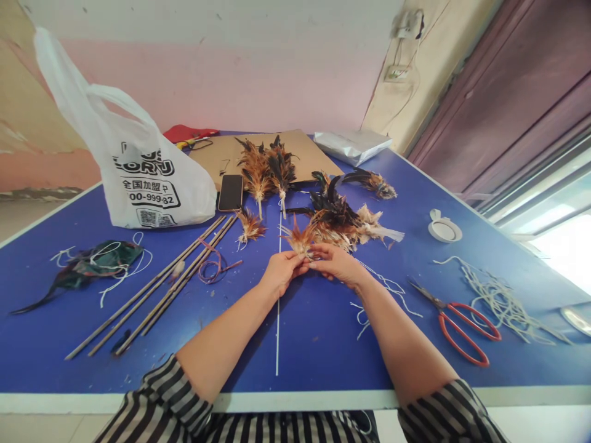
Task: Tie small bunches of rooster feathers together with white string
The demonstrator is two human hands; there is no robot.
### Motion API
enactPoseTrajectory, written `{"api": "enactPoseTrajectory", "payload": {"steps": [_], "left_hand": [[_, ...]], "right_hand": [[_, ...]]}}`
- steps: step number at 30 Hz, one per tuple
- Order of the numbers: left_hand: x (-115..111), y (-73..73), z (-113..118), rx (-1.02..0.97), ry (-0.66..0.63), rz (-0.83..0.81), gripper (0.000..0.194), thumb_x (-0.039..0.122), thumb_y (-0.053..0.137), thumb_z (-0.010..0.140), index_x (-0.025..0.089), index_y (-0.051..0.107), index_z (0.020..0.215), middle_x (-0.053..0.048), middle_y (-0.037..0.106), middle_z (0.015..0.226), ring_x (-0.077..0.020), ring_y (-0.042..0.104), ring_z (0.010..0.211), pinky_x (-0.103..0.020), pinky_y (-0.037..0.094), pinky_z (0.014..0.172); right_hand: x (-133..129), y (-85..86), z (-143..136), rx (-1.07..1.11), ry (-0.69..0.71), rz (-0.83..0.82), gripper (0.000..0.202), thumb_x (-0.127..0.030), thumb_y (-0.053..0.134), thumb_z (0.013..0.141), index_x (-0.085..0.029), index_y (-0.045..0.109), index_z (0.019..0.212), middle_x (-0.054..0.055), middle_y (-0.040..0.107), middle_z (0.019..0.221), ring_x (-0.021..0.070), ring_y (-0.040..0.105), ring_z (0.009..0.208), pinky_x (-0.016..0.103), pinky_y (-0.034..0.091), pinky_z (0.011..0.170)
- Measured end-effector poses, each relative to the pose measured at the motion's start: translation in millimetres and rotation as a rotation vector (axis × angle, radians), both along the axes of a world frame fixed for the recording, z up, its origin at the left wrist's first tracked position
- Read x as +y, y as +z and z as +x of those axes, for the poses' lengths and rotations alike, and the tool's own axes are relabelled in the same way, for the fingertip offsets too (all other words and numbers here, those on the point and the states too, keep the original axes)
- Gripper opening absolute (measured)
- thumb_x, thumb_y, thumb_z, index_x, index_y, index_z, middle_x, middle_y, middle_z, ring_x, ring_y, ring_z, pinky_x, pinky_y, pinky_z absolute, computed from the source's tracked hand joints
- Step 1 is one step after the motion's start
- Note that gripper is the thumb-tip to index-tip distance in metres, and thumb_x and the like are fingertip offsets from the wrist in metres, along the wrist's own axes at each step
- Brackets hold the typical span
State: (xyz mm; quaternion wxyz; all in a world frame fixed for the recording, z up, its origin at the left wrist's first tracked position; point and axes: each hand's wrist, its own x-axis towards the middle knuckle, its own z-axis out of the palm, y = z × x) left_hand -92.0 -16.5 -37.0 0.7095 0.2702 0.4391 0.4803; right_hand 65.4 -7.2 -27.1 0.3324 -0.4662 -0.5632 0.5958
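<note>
One blue surface (318, 363) carries a white plastic bag (154, 163). Thin sticks (157, 305) lie just in front of the bag; a heap of feathers (335, 212) sits well to its right. Farther right of the bag rest red-handled scissors (444, 305). In front and right of the bag, the left hand (282, 272) and right hand (337, 266) pinch the base of a small feather bunch (300, 238).

Partly out of sight
The left grip (282, 272) and right grip (339, 266) cover the base of the feather bunch (300, 239); the white bag (157, 178) hides its inside; the right edge crops a round object (577, 320).
</note>
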Motion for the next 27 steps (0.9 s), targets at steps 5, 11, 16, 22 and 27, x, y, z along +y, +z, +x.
{"api": "enactPoseTrajectory", "payload": {"steps": [5,11,16,22,27], "left_hand": [[2,-0.7,-3,0.051,0.014,0.028,0.004,0.010,0.063,0.069,0.006,0.064,0.067,-0.007,0.064,0.063,-0.0074,0.058,0.051,-0.017,0.048,0.053],[14,-3.9,-14,0.057,0.151,0.061,0.004,0.009,0.062,0.069,0.007,0.061,0.066,-0.006,0.062,0.061,-0.0083,0.058,0.052,-0.018,0.049,0.052],[21,-3.2,-21,-0.083,0.260,0.038,0.003,0.006,0.059,0.070,0.007,0.060,0.067,-0.004,0.062,0.060,-0.0079,0.059,0.052,-0.016,0.048,0.049],[21,-6.0,-20,-0.092,0.269,0.070,0.001,0.008,0.061,0.070,0.007,0.061,0.069,-0.005,0.062,0.061,-0.0088,0.059,0.053,-0.017,0.048,0.049],[23,-8.5,-21,-0.104,0.267,0.073,0.003,0.008,0.060,0.070,0.007,0.061,0.068,-0.006,0.062,0.062,-0.0086,0.059,0.054,-0.017,0.048,0.051]], "right_hand": [[-1,-4.4,-8,-0.031,-0.053,0.028,0.022,-0.033,0.064,0.065,-0.014,0.065,0.077,-0.002,0.057,0.056,0.0040,0.043,0.041,0.016,0.035,0.038],[17,-6.4,-5,-0.045,-0.290,0.107,0.019,-0.032,0.063,0.065,-0.014,0.065,0.072,0.000,0.059,0.057,0.0065,0.046,0.042,0.020,0.040,0.040],[41,4.9,-12,-0.513,-0.314,0.380,0.021,-0.029,0.053,0.075,-0.017,0.067,0.085,0.003,0.064,0.067,0.0128,0.058,0.056,0.025,0.047,0.057],[68,8.5,-34,-1.058,-0.100,0.621,0.024,-0.019,0.045,0.081,-0.013,0.067,0.090,0.013,0.061,0.100,0.0199,0.056,0.096,0.027,0.039,0.085],[75,4.0,-37,-1.052,0.003,0.582,0.032,-0.012,0.056,0.070,-0.013,0.063,0.101,0.013,0.058,0.107,0.0194,0.054,0.099,0.025,0.038,0.086]]}}
